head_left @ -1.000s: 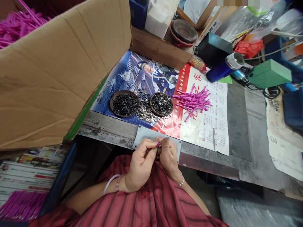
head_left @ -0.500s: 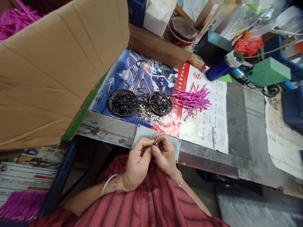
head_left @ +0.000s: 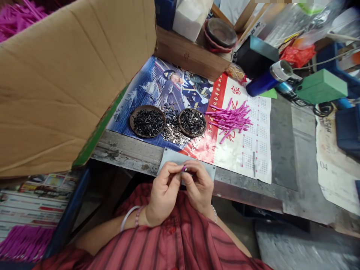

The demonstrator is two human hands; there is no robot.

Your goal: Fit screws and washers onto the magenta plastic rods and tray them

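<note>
My left hand (head_left: 163, 195) and my right hand (head_left: 199, 186) meet over the table's front edge, fingertips pinched together. Between them shows the end of a purple plastic stick (head_left: 184, 168), with a tiny shiny metal bit at its tip. Fingers hide most of that stick. Just beyond my hands lie two round dishes: the left dish (head_left: 131, 125) holds thin black screw-like pieces (head_left: 148, 120), the right dish (head_left: 204, 131) holds black pieces mixed with small shiny metal ones (head_left: 192, 122). Loose small metal rings (head_left: 176, 134) are scattered between them. Farther right sits a pile of purple plastic sticks (head_left: 232, 117).
A large cardboard box (head_left: 70, 86) stands on the left. Below it, a blue crate (head_left: 74, 213) holds newspaper and purple sticks (head_left: 26, 243). A grey plate (head_left: 168, 155) lies under my hands. At the back right are a blue flask (head_left: 261, 82) and a green block (head_left: 322, 86).
My right hand has shifted slightly right, its thumb a little farther from the left fingertips. The purple stick end stays between my hands. The view has moved slightly.
</note>
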